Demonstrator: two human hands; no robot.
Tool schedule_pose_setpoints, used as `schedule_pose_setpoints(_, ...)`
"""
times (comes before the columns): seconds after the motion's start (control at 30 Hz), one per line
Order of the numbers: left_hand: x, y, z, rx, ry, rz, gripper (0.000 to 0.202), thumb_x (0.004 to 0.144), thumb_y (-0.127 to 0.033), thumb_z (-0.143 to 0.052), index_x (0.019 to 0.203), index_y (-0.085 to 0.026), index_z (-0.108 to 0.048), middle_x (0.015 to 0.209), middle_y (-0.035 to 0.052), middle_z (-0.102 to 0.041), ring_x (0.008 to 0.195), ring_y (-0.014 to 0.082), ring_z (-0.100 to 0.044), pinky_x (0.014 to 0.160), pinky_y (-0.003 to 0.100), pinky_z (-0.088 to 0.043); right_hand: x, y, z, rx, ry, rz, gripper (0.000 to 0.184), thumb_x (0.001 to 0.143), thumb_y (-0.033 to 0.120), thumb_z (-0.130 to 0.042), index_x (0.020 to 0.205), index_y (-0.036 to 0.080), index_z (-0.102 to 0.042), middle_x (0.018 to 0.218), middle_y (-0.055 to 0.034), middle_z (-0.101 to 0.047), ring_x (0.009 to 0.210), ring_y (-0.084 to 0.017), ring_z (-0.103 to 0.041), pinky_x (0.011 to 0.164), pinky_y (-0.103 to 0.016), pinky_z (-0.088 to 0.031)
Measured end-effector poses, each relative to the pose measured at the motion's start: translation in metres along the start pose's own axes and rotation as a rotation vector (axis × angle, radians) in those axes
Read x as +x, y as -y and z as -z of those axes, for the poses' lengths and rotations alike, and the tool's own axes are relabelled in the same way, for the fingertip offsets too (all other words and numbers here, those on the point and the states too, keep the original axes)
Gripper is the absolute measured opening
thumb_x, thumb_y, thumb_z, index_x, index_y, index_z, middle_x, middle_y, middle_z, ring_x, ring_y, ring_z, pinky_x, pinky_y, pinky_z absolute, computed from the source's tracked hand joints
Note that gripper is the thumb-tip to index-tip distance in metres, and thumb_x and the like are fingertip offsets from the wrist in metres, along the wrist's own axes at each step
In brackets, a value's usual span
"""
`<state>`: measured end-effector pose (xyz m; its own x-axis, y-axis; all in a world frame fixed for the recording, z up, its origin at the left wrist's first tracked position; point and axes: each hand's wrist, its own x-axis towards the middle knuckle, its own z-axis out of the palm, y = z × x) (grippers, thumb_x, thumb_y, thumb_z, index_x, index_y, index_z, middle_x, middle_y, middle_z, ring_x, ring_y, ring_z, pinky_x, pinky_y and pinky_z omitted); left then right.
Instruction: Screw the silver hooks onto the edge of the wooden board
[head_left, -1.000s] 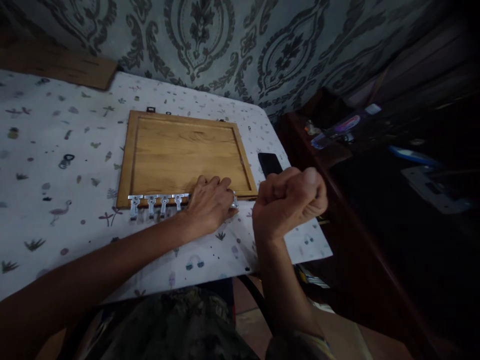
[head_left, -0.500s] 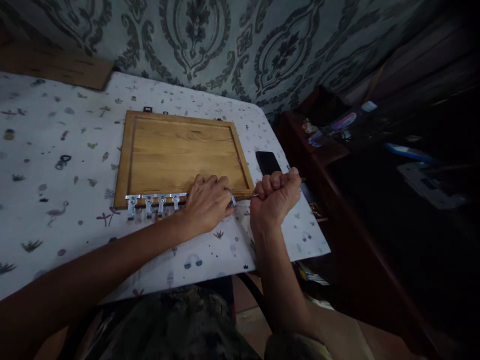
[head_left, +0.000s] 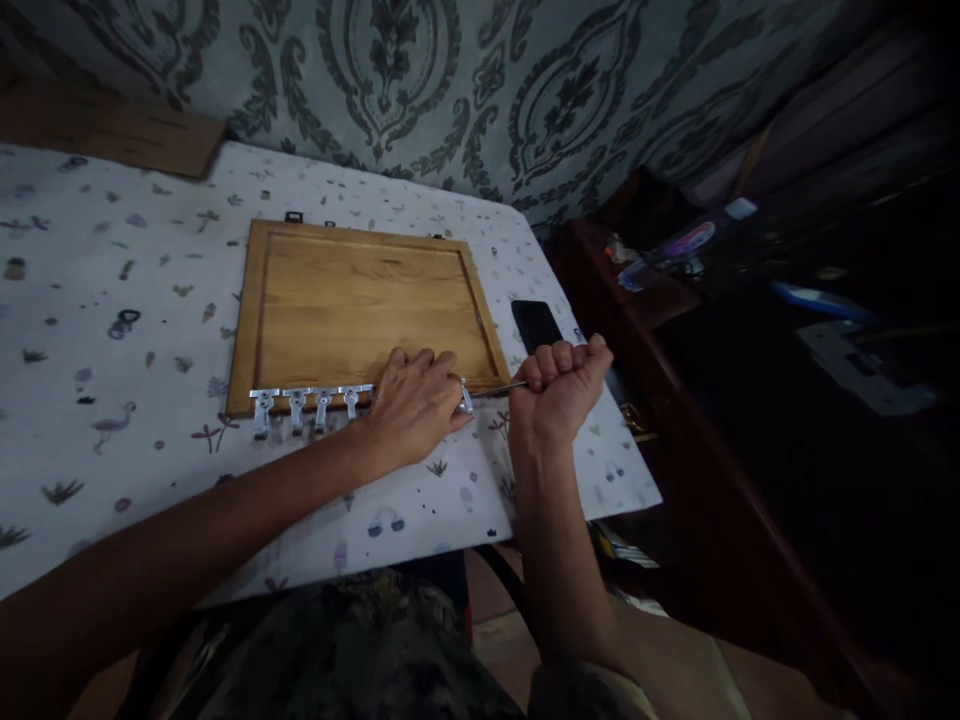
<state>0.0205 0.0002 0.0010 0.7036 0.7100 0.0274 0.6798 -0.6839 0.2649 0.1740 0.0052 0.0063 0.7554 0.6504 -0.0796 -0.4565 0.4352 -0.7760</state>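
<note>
A framed wooden panel (head_left: pixel 367 300) lies flat on the patterned tablecloth. Along its near edge several silvery metal clips (head_left: pixel 297 408) stand in a row. My left hand (head_left: pixel 412 405) presses on that edge with bent fingers, closed around a metal clip (head_left: pixel 465 398) at the row's right end; the fingertips are partly hidden. In my right hand (head_left: pixel 556 385), closed in a fist, is a screwdriver whose thin metal shaft (head_left: pixel 499 388) points left toward this clip. Its handle is hidden by the fingers, and I cannot tell whether the tip touches a screw.
A black phone (head_left: pixel 535 325) lies right of the panel. Cardboard (head_left: pixel 112 130) sits at the back left, by the patterned wall. Beyond the table's right edge is dark red furniture (head_left: pixel 720 450) with a plastic bottle (head_left: pixel 686 245) and a blue-handled item (head_left: pixel 821 302).
My right hand has shifted slightly to the right, and more of the screwdriver shaft shows. My left hand stays on the panel's edge, with the clip beside its fingers a little more visible.
</note>
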Motion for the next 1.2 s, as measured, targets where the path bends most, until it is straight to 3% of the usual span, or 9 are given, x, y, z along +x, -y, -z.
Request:
schedule_pose_setpoints(0.97, 0.0007, -0.0005, -0.0018, 0.018, -0.011, 0.010, 0.031, 0.097, -0.044, -0.062, 0.097, -0.016, -0.075, 0.110, 0.0118, -0.067, 0.109, 0.0294, -0.060, 0.087, 0.043, -0.041, 0.0047, -0.0036, 0.0021, -0.033, 0.029, 0.027, 0.057, 0.091, 0.048, -0.064, 0.063, 0.023, -0.022, 0.054, 0.0125, -0.021, 0.039, -0.003, -0.016, 0.031, -0.015, -0.016)
schedule_pose_setpoints(1.2, 0.0006, 0.0014, -0.0057, 0.020, -0.062, -0.017, 0.030, 0.097, -0.044, -0.062, 0.095, -0.016, -0.075, 0.108, 0.0112, -0.067, 0.106, 0.0291, -0.061, 0.084, 0.043, -0.041, 0.0035, -0.0036, -0.0004, -0.027, 0.002, 0.029, 0.056, 0.092, 0.049, -0.063, 0.064, 0.023, -0.022, 0.055, 0.0124, -0.020, 0.039, -0.003, -0.016, 0.031, -0.015, -0.015)
